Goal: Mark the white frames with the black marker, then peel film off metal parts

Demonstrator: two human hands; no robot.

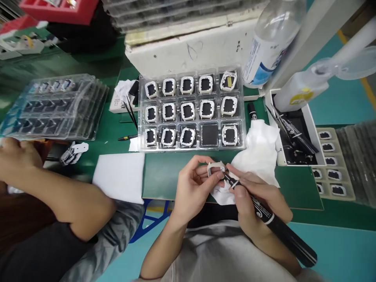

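Note:
Between the thumb and fingers of my left hand [195,186] is a white watch case frame [216,168], held above the table's front edge. My right hand [260,199] grips a black marker pen [282,235], its tip against or very close to the frame. A white cloth [223,196] hangs below the fingers, partly hidden by them. Just beyond my hands lies a clear compartment tray [192,148] with similar white frames in its pockets. One front-row pocket [209,135] shows only a black bottom.
At right, a white box [320,159] holds pens and tools, beside a squeeze bottle [302,90] and a clear plastic bottle [273,43]. A white cloth [261,145] lies nearby. Tweezers [131,111], a folded white cloth [120,176] and stacked trays [85,113] are left, near a co-worker's arm [67,192].

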